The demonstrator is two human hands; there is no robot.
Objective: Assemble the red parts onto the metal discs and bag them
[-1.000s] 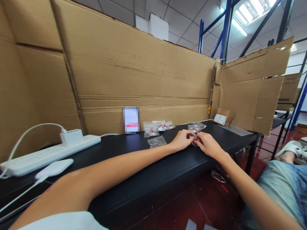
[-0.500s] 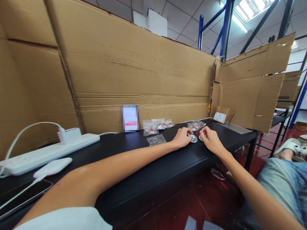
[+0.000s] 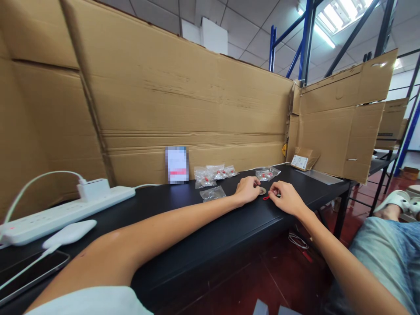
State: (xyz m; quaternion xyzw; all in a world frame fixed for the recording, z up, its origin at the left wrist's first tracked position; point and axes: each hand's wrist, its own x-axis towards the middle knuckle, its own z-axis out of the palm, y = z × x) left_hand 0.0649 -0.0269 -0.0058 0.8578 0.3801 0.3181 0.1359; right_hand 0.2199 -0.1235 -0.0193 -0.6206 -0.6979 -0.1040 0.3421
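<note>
My left hand [image 3: 248, 190] is closed at the far side of the black table, its fingertips pinching the edge of a small round, see-through disc [image 3: 263, 191]. Just to the right, my right hand [image 3: 286, 197] has its thumb and fingers curled together. A small red cord loop [image 3: 266, 198] shows at those fingertips, and something shiny is partly hidden inside the fingers. Behind the hands lies a clear plastic bag [image 3: 267, 173] with red and clear pieces in it. A flat clear bag [image 3: 212, 194] is beside my left wrist.
More bags with red pieces [image 3: 215, 174] lie at the cardboard wall [image 3: 197, 100], near an upright card [image 3: 177, 165]. A white power strip [image 3: 65, 210], white charger and phone are at left. A brown packet [image 3: 303, 159] stands at right, near another person's legs [image 3: 383, 249].
My right hand has come slightly nearer and lower. The red loop, earlier between the hands farther back, now shows at its fingertips. The disc seen by the right hand is now hidden.
</note>
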